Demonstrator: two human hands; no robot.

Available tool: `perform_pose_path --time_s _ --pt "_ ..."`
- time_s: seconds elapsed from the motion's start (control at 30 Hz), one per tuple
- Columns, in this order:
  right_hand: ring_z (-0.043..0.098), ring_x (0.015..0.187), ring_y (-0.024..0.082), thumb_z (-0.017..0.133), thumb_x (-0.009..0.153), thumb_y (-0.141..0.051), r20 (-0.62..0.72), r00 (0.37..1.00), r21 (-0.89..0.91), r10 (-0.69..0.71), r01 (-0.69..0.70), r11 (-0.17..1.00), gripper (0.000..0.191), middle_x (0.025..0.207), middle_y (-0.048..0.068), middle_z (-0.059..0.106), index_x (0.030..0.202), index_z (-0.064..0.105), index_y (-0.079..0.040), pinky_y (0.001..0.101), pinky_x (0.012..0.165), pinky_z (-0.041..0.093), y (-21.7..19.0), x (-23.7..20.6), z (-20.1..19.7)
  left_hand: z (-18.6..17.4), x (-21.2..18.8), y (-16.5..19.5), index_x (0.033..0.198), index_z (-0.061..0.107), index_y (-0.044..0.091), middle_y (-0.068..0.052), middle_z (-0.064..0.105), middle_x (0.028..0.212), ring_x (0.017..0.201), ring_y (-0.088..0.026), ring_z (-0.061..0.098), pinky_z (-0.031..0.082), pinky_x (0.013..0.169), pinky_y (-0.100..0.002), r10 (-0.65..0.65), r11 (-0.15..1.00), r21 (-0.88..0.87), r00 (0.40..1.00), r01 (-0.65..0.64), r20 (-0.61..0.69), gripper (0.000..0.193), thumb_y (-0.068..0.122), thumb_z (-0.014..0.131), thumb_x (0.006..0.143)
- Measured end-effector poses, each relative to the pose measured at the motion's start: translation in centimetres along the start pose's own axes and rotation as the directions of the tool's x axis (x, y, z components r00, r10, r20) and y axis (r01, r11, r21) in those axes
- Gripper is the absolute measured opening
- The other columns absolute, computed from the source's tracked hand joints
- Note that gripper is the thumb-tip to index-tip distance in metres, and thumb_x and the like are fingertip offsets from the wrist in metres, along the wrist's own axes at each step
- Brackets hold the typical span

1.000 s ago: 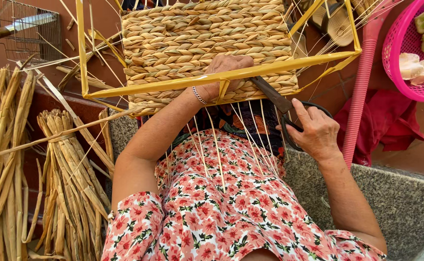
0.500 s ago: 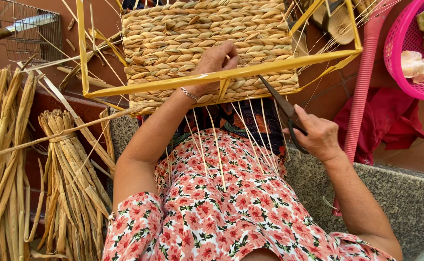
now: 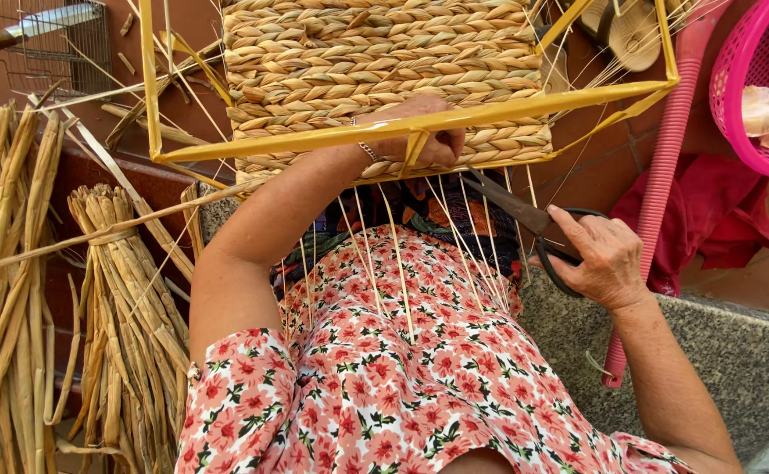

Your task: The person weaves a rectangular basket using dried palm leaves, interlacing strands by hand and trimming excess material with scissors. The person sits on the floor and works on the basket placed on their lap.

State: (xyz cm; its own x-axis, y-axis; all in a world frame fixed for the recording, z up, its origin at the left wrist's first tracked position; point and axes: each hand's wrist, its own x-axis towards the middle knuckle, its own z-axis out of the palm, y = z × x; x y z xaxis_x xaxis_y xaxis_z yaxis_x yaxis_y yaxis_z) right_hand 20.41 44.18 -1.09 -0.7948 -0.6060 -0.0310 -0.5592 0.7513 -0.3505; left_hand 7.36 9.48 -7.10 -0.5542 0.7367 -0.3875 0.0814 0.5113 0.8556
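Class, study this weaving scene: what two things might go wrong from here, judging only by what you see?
1. The scissors in the right hand point toward the left hand gripping the woven panel; a slip might nick the fingers.
2. The thin loose strands hang close together by the blades, so a wrong one might get cut.

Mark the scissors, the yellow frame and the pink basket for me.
scissors [image 3: 511,204], head view, on the dark blade near the pivot.
yellow frame [image 3: 533,110], head view, on the near front bar.
pink basket [image 3: 735,105], head view, on its mesh wall.
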Motion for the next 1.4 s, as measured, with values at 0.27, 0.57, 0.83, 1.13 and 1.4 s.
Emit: perform_pose_path --time_s 0.27,0.57,0.83,1.13,1.4 --pt "0.060 0.066 0.021 0.086 0.076 -0.049 -0.017 0.994 0.027 -0.105 0.106 0.994 0.073 0.078 0.006 0.061 0.132 0.067 -0.008 0.0381 0.064 0.045 -0.3 3.3 2.5 -0.4 -1.2 -1.4 0.082 0.076 0.006 -0.005 0.067 0.088 0.079 -0.020 0.065 0.054 0.070 -0.036 0.077 0.976 -0.199 0.994 -0.091 -0.076 0.016 0.020 0.082 0.078" --pt "0.055 0.053 0.019 0.084 0.081 -0.044 0.044 0.976 -0.002 -0.215 0.215 0.977 0.070 0.068 0.004 0.057 0.133 0.065 -0.002 0.0347 0.053 0.046 0.2 3.7 5.2 0.7 0.0 -3.7 0.083 0.076 0.011 -0.001 0.070 0.088 0.080 -0.014 0.068 0.056 0.071 -0.033 -0.016 0.967 -0.254 0.998 -0.002 -0.066 0.008 0.015 0.082 0.079" --pt "0.060 0.064 0.018 0.086 0.086 -0.039 -0.067 0.998 0.162 -0.017 0.027 0.986 0.065 0.082 0.004 0.064 0.138 0.065 -0.004 0.0332 0.060 0.044 -1.5 5.0 2.2 -1.7 -4.9 -7.0 0.093 0.060 0.005 -0.007 0.067 0.080 0.065 -0.010 0.060 0.053 0.054 -0.027 -0.254 0.802 -0.588 0.831 -0.106 -0.496 0.009 -0.004 0.060 0.094" --pt "0.062 0.082 0.023 0.085 0.077 -0.038 0.054 0.984 -0.002 -0.170 0.170 0.985 0.068 0.091 0.005 0.065 0.139 0.068 -0.014 0.0389 0.078 0.048 -3.5 12.0 1.2 0.7 -14.1 -5.9 0.094 0.070 0.001 -0.006 0.067 0.080 0.070 -0.016 0.062 0.054 0.063 -0.031 -0.065 0.979 0.058 0.573 0.194 -0.817 0.007 -0.001 0.064 0.096" --pt "0.060 0.072 0.023 0.086 0.076 -0.047 0.110 0.951 0.065 -0.289 0.284 0.957 0.070 0.077 0.004 0.058 0.136 0.067 -0.016 0.0397 0.070 0.047 -4.1 16.0 3.2 1.1 -14.7 -7.1 0.084 0.066 0.002 -0.011 0.062 0.083 0.082 -0.029 0.064 0.054 0.075 -0.043 -0.015 0.954 0.188 0.667 0.232 -0.745 0.007 0.002 0.069 0.090"
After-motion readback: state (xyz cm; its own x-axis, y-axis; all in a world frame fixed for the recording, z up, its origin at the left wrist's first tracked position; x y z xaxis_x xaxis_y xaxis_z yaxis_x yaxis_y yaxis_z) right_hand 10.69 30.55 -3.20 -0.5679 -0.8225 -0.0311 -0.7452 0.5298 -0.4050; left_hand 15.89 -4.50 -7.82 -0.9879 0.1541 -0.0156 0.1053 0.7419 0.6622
